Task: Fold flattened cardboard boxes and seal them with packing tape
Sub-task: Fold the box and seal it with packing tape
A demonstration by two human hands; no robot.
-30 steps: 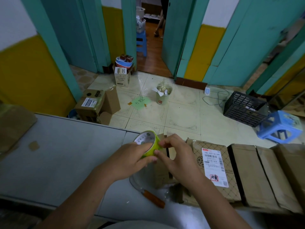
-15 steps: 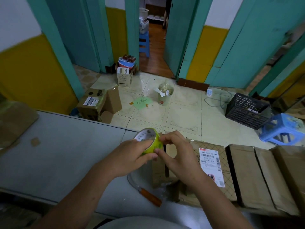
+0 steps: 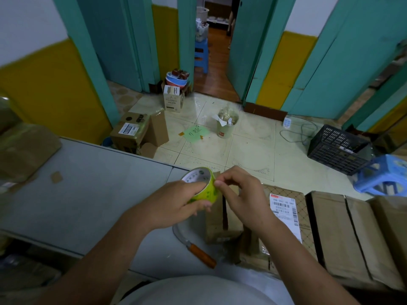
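over grey table (image 3: 88, 194), left hand (image 3: 176, 205) grips tape roll (image 3: 203, 187), right hand (image 3: 244, 201) pinches its edge; tiled floor (image 3: 253, 150) beyond.

tape roll (image 3: 198, 177): 1 | knife (image 3: 198, 253): 1 | blue stools (image 3: 383, 179) (image 3: 201, 56): 2 | black crate (image 3: 337, 148): 1

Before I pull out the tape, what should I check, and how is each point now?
1. Tape roll held firm: the left hand grips it. Ok.
2. Tape end lifted: the right hand pinches at the roll's edge, but no free end shows. Cannot tell.
3. Box in place: it sits on the table right under the hands. Ok.
4. Box flaps closed: a dark seam runs along the top, partly hidden by the hands. Cannot tell.
5. Knife ready for cutting: it lies on the table beside the box, near the left wrist. Ok.
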